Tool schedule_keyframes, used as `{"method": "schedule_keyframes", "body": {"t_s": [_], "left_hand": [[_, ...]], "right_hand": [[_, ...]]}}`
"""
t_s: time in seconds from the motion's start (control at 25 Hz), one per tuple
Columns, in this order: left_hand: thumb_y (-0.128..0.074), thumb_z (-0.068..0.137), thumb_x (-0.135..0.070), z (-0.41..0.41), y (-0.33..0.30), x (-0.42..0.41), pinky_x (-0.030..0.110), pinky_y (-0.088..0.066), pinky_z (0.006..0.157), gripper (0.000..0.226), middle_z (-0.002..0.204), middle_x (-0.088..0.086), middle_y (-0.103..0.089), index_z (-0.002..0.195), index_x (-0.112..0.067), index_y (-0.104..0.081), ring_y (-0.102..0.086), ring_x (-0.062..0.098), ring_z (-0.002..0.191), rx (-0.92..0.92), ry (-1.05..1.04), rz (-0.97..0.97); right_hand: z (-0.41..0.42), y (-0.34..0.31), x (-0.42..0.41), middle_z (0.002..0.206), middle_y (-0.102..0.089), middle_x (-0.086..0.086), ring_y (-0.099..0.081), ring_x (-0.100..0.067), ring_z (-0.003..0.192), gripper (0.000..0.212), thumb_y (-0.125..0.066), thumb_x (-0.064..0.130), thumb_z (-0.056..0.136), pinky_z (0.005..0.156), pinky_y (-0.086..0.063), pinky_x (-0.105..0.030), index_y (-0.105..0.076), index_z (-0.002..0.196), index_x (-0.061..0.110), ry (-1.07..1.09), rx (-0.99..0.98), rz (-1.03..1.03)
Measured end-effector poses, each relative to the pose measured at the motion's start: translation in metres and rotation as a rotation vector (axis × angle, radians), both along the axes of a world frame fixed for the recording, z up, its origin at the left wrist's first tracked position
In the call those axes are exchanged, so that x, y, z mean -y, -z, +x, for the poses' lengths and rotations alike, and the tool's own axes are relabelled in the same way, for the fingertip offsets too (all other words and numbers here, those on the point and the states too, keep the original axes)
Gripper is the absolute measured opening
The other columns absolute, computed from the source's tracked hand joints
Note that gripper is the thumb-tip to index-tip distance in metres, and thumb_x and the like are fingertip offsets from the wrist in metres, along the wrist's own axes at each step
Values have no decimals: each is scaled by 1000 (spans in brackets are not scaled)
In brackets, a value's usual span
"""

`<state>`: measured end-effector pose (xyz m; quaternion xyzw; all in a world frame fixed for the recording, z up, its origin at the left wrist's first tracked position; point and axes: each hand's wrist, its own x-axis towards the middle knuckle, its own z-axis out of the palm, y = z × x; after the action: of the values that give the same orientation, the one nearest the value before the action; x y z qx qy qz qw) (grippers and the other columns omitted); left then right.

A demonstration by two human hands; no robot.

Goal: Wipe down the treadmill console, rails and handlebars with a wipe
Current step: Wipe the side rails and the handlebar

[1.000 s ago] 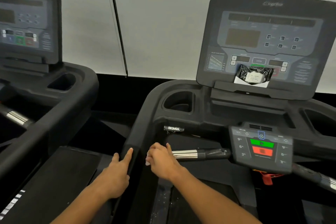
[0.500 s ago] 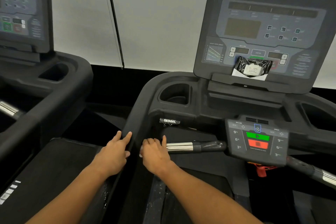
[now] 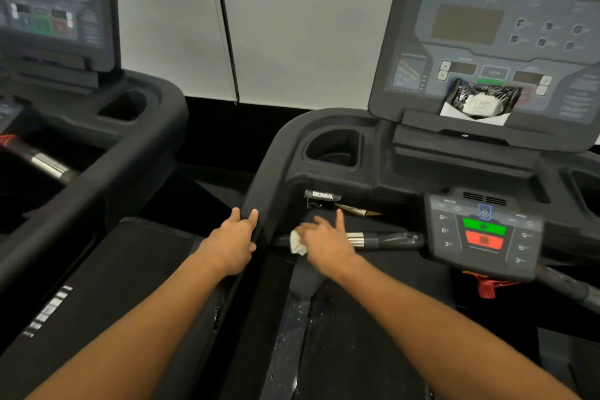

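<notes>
Black treadmill; crumpled white wipe point(image 3: 298, 243) underhand.

treadmills: 2 — near point(image 3: 324, 153), neighbouring point(image 3: 107, 153) | consoles: 2 | hands: 2 | white wipe point(image 3: 297, 242): 1 | wrapped packet point(image 3: 480, 102): 1
</notes>
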<state>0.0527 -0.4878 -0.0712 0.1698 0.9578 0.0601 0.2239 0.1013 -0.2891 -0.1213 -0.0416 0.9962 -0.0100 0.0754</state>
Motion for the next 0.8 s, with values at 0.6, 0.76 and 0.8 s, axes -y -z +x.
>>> {"method": "schedule_keyframes", "body": {"t_s": [0.6, 0.76, 0.8], "left_hand": [[-52, 102, -19, 1, 2, -3, 51, -45, 104, 75, 165, 19, 3, 160, -22, -4, -40, 43, 137, -18, 5, -38], [-53, 102, -18, 4, 2, -5, 49, -48, 101, 76, 165, 20, 4, 160, -21, -4, -46, 41, 132, -23, -5, -35], [-53, 101, -18, 4, 1, -5, 49, -48, 100, 77, 165, 20, 4, 160, -22, -3, -46, 41, 132, -24, -10, -40]], "right_hand": [[18, 10, -36, 145, -48, -4, -23, -31, 146, 52, -35, 44, 103, 112, 6, -69, -34, 148, 17, -11, -24, 60], [-11, 19, 12, 134, -54, -7, -34, -31, 138, 49, -39, 43, 102, 113, 2, -70, -43, 140, 13, -30, -10, 64], [-15, 20, 22, 133, -52, -8, -35, -31, 137, 48, -42, 42, 100, 113, 2, -70, -45, 138, 13, -34, -5, 56]]}}
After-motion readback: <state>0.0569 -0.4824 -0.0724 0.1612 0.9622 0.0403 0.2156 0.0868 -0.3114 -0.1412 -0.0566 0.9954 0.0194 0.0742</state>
